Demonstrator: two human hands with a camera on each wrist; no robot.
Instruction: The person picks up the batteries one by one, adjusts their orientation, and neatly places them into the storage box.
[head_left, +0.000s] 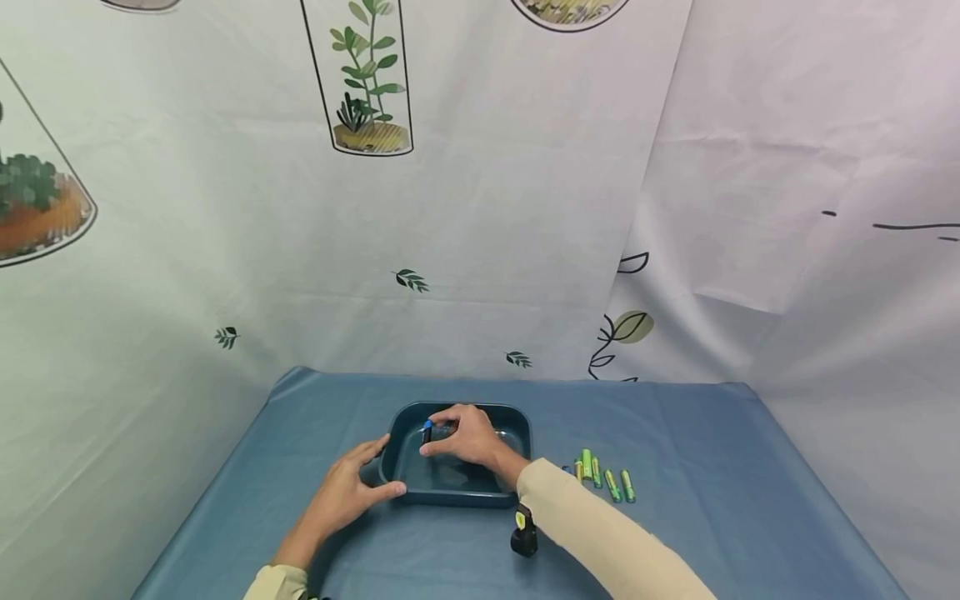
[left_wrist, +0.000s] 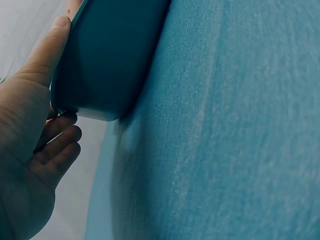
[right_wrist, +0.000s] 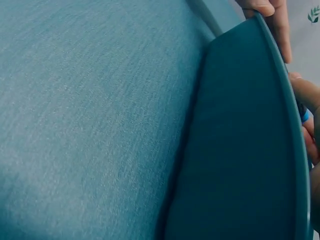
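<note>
"One blue-tipped cylinder (head_left: 427, 432), then: where is it?"

"Within the left half of the tray (head_left: 461, 499), roughly upright, pinched between the thumb and fingers of the right hand (head_left: 472, 435). Whether its lower end touches the tray's floor, I can't tell."

"How would it handle?"

"It looks like a battery, so I'd expect it stiff, a little heavy for its size, and smooth enough to roll if laid down. I'd hold it by its sides, near the blue end."

"And the left hand (head_left: 347, 493)?"

"Spread at the tray's left end, thumb on the near corner, fingers farther along the rim."

"What else is about?"

"Green cylinders (head_left: 587, 464), probably batteries too, loosely grouped on the bench (head_left: 420, 554) to the tray's right. Some blue thing (head_left: 567, 469) beside them is mostly hidden."

"Anything in the way?"

"The tray's raised wall. The right sleeve (head_left: 600, 521) slants past its near right corner, and the black wrist camera (head_left: 523, 535) there could knock the rim."
</note>
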